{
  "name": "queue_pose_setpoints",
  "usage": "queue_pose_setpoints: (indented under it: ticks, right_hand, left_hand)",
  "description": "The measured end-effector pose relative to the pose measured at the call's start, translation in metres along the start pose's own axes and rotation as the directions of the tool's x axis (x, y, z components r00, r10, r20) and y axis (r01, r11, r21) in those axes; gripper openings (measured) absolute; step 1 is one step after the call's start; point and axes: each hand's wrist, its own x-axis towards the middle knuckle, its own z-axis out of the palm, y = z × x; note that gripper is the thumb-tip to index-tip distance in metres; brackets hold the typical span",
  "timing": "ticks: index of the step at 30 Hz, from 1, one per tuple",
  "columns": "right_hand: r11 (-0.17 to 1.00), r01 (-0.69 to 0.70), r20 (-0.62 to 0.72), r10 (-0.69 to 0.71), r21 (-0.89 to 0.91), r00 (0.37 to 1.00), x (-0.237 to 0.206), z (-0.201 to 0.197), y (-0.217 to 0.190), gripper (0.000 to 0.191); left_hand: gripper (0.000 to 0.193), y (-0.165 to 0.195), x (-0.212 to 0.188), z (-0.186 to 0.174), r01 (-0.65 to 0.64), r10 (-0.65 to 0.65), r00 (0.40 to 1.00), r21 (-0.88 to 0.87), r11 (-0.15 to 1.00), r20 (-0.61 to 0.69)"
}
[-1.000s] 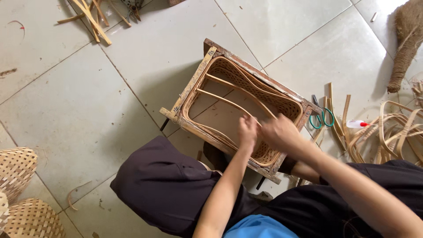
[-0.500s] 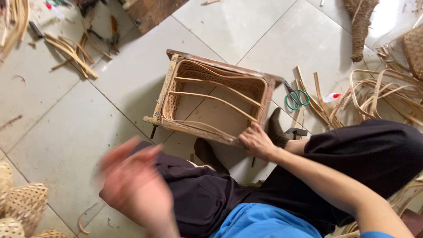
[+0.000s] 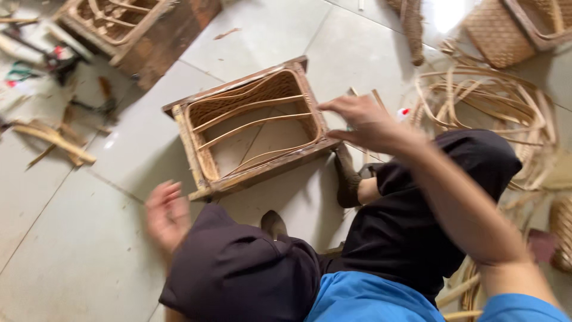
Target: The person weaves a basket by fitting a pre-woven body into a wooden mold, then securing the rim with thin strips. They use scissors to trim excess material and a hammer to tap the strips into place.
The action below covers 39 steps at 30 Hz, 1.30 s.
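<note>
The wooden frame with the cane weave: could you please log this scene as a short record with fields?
frame: wooden frame, open side up, cane strips across it, on the tiled floor
left hand: left hand, blurred, empty as far as can be seen, near the frame's near corner
right hand: right hand, fingers spread, at the frame's right edge; contact unclear
nearby: cane coil to the right; second frame at top left

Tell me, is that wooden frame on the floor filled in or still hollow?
Mostly hollow. The wooden frame has woven cane lining its inner walls and a few thin strips crossing the middle, with grey floor tile showing through between them.
</note>
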Motion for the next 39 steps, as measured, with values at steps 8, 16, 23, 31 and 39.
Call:
queue_pose_setpoints:
  ticks: [8, 16, 23, 31, 39]
  right_hand:
    - [0.991, 0.000, -0.446, 0.059, 0.133, 0.893, -0.106, -0.082, 0.059, 0.032]
    - [0.740, -0.561, -0.072, 0.625, 0.371, 0.777, -0.059, 0.143, 0.261, 0.031]
    - [0.651, -0.571, -0.246, 0.739, 0.500, 0.627, -0.081, 0.256, 0.260, 0.037]
    - [0.651, -0.722, -0.216, 0.759, 0.235, 0.614, -0.129, 0.315, 0.237, 0.046]
    - [0.255, -0.657, 0.149, 0.857, 0.709, 0.494, -0.104, 0.242, 0.219, 0.032]
  left_hand:
    - [0.088, -0.059, 0.036, 0.157, -0.495, 0.160, 0.754, 0.392, 0.775, 0.637]
    - [0.082, -0.100, 0.014, 0.204, -0.458, -0.049, 0.705, 0.507, 0.730, 0.708]
    - [0.073, -0.106, 0.002, 0.199, -0.463, -0.065, 0.719, 0.547, 0.697, 0.692]
    - [0.074, -0.115, -0.009, 0.195, -0.477, -0.150, 0.695, 0.607, 0.636, 0.703]
    - [0.066, -0.101, -0.008, 0.218, -0.469, -0.037, 0.765, 0.595, 0.653, 0.643]
